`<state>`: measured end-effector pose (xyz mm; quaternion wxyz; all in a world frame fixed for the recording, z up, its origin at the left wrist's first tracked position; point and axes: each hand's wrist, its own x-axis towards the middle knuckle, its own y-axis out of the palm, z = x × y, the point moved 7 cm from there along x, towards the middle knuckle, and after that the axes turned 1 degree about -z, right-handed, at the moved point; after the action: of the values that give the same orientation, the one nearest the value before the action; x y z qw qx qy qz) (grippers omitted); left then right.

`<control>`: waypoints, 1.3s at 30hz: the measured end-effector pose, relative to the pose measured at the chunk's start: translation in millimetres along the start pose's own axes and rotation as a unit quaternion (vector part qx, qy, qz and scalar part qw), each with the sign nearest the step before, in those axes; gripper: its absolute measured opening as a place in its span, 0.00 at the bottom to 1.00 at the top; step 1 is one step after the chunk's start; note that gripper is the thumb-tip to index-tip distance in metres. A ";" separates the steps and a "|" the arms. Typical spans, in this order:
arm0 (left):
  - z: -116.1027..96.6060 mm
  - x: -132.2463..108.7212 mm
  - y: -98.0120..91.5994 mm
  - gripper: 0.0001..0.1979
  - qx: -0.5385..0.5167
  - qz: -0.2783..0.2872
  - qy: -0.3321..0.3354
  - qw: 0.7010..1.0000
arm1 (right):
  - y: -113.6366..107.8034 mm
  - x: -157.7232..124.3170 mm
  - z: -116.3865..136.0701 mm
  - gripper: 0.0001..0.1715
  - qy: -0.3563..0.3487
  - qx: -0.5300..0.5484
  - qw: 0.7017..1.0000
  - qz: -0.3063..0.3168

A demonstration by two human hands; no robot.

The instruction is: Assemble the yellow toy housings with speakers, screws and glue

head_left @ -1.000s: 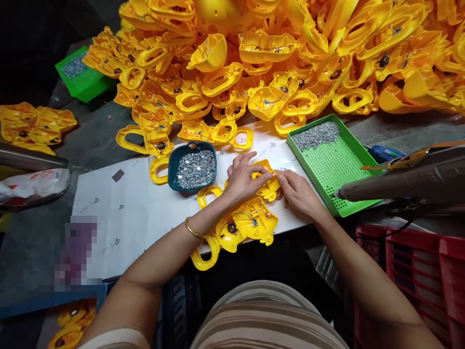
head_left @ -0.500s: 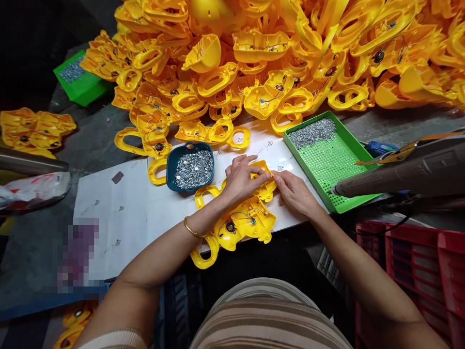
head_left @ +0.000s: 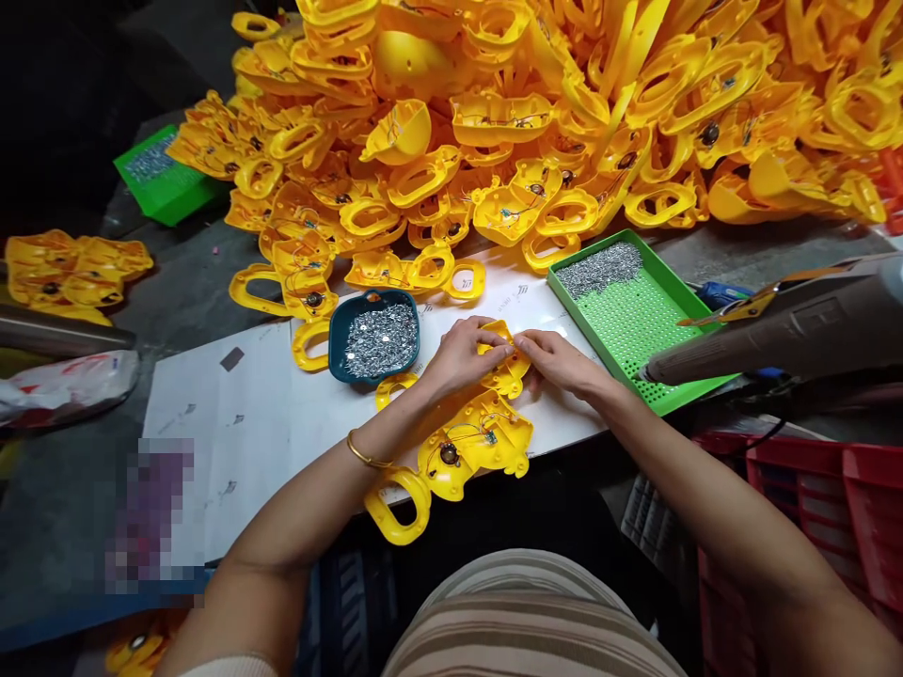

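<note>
Centre of frame: left hand (head_left: 462, 357) and right hand (head_left: 561, 362), fingers curled, pinch a glossy yellow moulded shell (head_left: 509, 378) on the white-papered bench (head_left: 246, 414), beside a teal dish (head_left: 336, 343) of glinting screws (head_left: 381, 334).

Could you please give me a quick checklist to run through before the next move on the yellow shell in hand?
1. Left hand and right hand both grip the yellow shell: ok.
2. Yellow shell sits over the white sheet, back from its near edge: ok.
3. Wired shell nearest the body stays fully on the sheet: not ok, its handle loop overhangs the near edge.
4. Blue dish of screws stands upright beside the left hand: ok.
5. Green tray holds screws, heaped at its far end: ok.
6. A screw under the fingers: cannot tell.
</note>
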<state>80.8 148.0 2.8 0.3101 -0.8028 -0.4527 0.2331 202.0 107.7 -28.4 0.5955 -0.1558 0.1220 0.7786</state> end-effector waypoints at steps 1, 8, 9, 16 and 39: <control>0.4 0.3 -2.3 0.07 -0.005 -0.001 0.006 1.000 | 1.4 1.9 -0.9 0.22 0.000 0.005 1.000 -0.005; 1.4 6.2 -18.2 0.05 -0.090 0.004 0.030 0.995 | 7.9 11.9 -4.7 0.23 0.000 0.030 1.000 0.000; 1.3 8.5 -20.6 0.07 -0.088 0.006 0.037 0.995 | 7.4 11.9 -3.1 0.24 -0.003 0.032 0.999 0.003; -9.5 20.6 -26.5 0.19 -0.052 0.064 0.171 0.982 | 3.7 10.3 9.4 0.27 -0.024 0.015 0.999 0.022; 2.1 6.3 -73.5 0.42 0.020 0.186 0.079 0.979 | -12.0 3.1 32.7 0.21 -0.031 0.064 0.997 0.004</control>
<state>39.6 183.4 52.9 0.3122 -0.8825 -0.2645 0.2317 209.6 125.9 0.5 0.6046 -0.0926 0.1541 0.7760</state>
